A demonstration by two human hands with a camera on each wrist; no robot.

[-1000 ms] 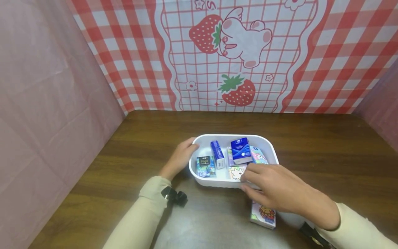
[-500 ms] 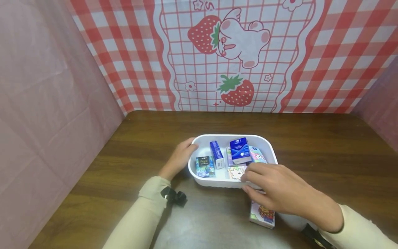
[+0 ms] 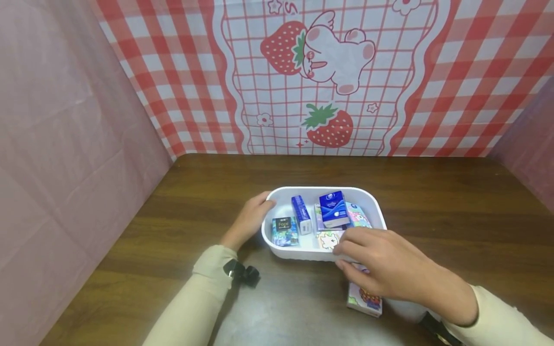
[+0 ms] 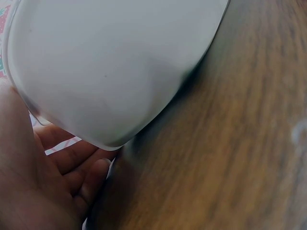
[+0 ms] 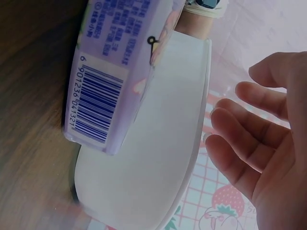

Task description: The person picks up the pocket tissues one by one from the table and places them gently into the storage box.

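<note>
A white plastic bin [image 3: 287, 253] stands on the table holding several small tissue packs. My left hand [image 3: 251, 218] grips its left end, thumb over the rim; in the left wrist view, the fingers curl behind the bin wall [image 4: 105, 72]. Above the bin's near right corner is my right hand [image 3: 381, 259], fingers loosely bent, with nothing between them in the right wrist view. Below that hand, a purple tissue pack [image 3: 365, 300] lies on the table, partly hidden; its barcode side [image 5: 98, 100] shows close up beside the bin.
Inside the bin are a blue-green pack [image 3: 285, 233], a narrow dark blue pack [image 3: 301, 214] and a blue pack [image 3: 333, 209] lying on others. A white cartoon pack [image 3: 327, 240] is at the front. Behind the wooden table [image 3: 195, 202] hangs a red checked cloth [image 3: 195, 96].
My right hand shifts very slightly, and a little more of the purple tissue pack shows beneath it. The left hand and the bin stay in place.
</note>
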